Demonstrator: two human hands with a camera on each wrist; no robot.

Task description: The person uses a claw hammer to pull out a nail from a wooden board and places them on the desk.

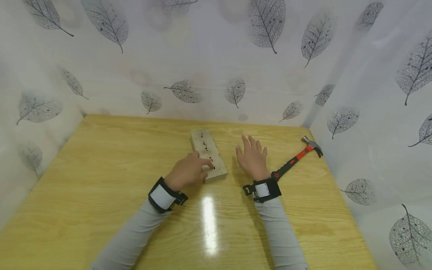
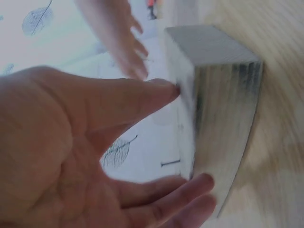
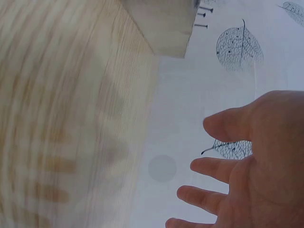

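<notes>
A pale wooden block (image 1: 213, 155) lies lengthwise on the table, with several dark nails (image 1: 206, 145) standing in its far half. At the near end is my left hand (image 1: 189, 170), thumb tip touching the top face by a dark spot. Two or three of its fingertips (image 2: 204, 183) rest against the block's edge and side in the left wrist view. My right hand (image 1: 253, 161) hovers to the right of the block, fingers spread and nothing in it; its palm shows bare in the right wrist view. Nails (image 3: 202, 19) jut from the block there too.
A claw hammer (image 1: 297, 157) with a red and black handle lies right of my right hand, its handle end near that wrist. Leaf-printed curtains (image 1: 209, 56) enclose the wooden table (image 1: 111, 161) at the back and both sides.
</notes>
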